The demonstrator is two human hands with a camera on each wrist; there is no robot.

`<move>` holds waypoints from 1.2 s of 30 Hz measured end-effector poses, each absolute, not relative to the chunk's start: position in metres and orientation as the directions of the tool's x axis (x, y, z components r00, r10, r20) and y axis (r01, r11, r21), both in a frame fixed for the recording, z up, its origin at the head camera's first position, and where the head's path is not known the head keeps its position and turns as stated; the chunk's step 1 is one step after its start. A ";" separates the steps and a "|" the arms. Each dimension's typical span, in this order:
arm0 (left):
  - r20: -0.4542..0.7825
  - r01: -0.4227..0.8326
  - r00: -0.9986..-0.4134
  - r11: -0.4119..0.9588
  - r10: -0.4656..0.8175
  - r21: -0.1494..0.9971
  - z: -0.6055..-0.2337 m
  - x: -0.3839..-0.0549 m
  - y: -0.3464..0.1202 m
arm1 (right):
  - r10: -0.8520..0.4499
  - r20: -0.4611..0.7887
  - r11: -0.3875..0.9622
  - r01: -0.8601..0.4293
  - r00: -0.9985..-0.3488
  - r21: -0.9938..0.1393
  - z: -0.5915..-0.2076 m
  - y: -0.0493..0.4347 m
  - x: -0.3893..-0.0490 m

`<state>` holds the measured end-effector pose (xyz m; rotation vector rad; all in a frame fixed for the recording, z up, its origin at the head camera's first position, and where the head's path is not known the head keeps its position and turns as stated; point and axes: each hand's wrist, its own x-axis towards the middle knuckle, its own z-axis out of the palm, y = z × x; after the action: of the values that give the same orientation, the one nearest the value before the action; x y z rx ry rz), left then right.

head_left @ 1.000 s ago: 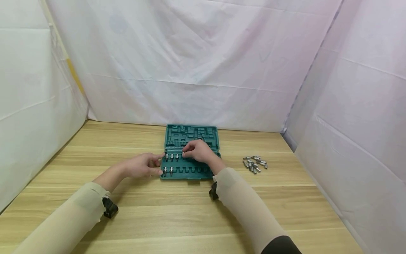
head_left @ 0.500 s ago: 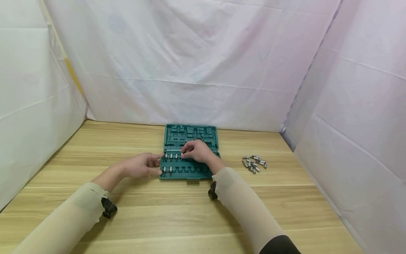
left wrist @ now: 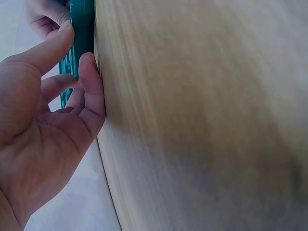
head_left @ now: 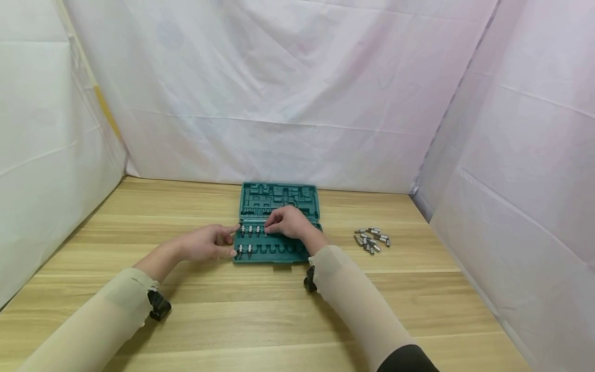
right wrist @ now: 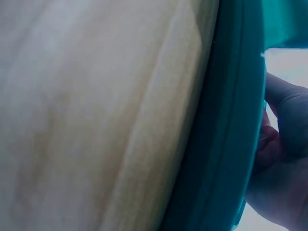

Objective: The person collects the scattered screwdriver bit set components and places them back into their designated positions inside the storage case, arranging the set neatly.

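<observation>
An open green socket case (head_left: 240, 240) lies on the table. My left hand (head_left: 204, 243) holds its left end, thumb at the near corner and index finger at the far corner; in the left wrist view its thumb (left wrist: 50, 48) rests against the case wall. Over the far row, my right hand (head_left: 290, 222) pinches a small silver bit socket (head_left: 265, 232), mostly hidden by the fingers, beside three seated bit sockets (head_left: 250, 231). Two more bit sockets (head_left: 249, 251) sit at the left of the near row. In the right wrist view, the case wall partly covers the right hand (right wrist: 288, 144).
A loose pile of several bit sockets (head_left: 369, 241) lies on the wooden table (head_left: 241, 320) to the right of the case. The raised lid (head_left: 279, 194) has moulded recesses. White sheets (head_left: 279, 88) stand behind and on both sides.
The right fingers have shifted very slightly at the fourth slot of the far row, where the pinched bit socket now sits lower. The left hand stays at the case's left end.
</observation>
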<state>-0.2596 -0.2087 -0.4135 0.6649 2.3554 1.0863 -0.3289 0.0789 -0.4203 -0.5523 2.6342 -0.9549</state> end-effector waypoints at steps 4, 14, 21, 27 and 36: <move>-0.198 0.233 -0.776 0.564 0.599 0.792 -0.413 -0.259 -0.208 | -0.448 -0.140 0.709 -0.255 -0.883 -0.657 -0.420 0.080 -0.330; -0.210 0.224 -0.777 0.571 0.594 0.790 -0.414 -0.259 -0.208 | -0.466 -0.134 0.696 -0.269 -0.875 -0.665 -0.423 0.081 -0.330; -0.202 0.229 -0.774 0.563 0.600 0.794 -0.415 -0.260 -0.208 | -0.465 -0.131 0.690 -0.265 -0.876 -0.674 -0.423 0.084 -0.330; -0.200 0.227 -0.777 0.562 0.597 0.795 -0.413 -0.258 -0.209 | -0.456 -0.133 0.686 -0.252 -0.880 -0.683 -0.421 0.085 -0.329; -0.201 0.234 -0.780 0.575 0.592 0.784 -0.415 -0.260 -0.208 | -0.465 -0.120 0.652 -0.247 -0.877 -0.716 -0.418 0.091 -0.327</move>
<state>-0.2599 -0.2076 -0.4154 0.6635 2.3628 1.0826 -0.3268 0.0906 -0.4181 -0.5710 2.5788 -1.0544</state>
